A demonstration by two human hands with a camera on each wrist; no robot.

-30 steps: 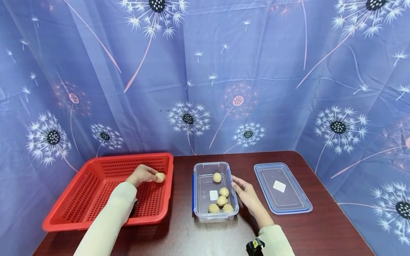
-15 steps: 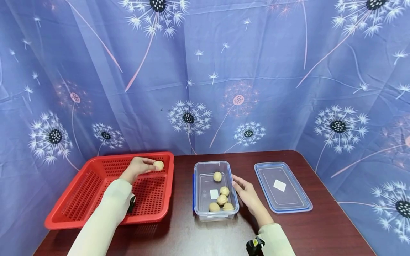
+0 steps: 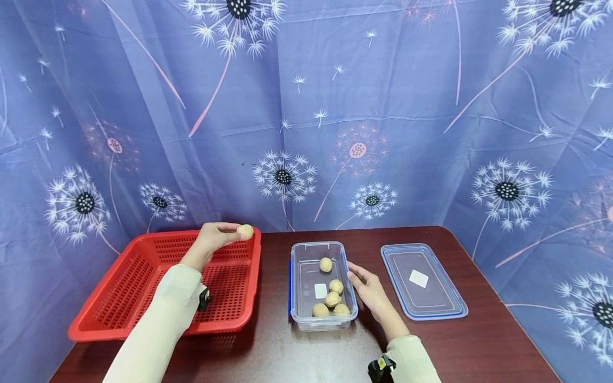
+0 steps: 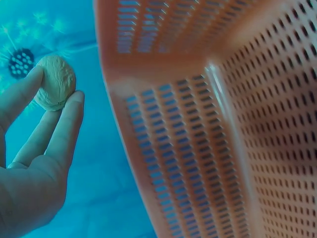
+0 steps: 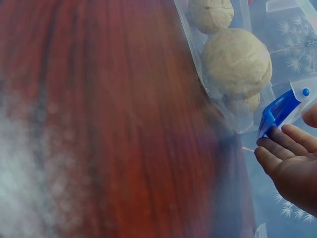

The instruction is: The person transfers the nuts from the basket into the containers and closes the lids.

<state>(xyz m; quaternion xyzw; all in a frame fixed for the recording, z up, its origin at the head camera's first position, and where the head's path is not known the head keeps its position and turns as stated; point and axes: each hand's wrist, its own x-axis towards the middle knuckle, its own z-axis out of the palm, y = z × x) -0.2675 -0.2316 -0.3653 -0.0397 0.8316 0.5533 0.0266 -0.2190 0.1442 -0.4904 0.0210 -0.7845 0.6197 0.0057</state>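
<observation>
A pale walnut point(image 3: 245, 232) is pinched between the thumb and fingertips of my left hand point(image 3: 210, 243), up over the far right corner of the red perforated basket point(image 3: 225, 298). In the left wrist view, thumb and fingers press opposite sides of the walnut point(image 4: 55, 83), beyond the basket wall point(image 4: 173, 148). At the centre stands a clear plastic box point(image 3: 305, 274) with several walnuts point(image 3: 332, 299) inside. My right hand point(image 3: 371, 292) rests along the box's right side. The right wrist view has its extended fingers touching the blue latch point(image 5: 282, 110) there.
Right of the right hand lies a flat, blue-edged clear lid point(image 3: 423, 295) with a white label. Everything stands on a dark red wooden table point(image 3: 273, 351). A blue dandelion-print curtain point(image 3: 316, 106) hangs close behind the table's far edge.
My left hand has lifted the walnut from inside the red basket up to its far right rim. My right hand and the box have stayed in place.
</observation>
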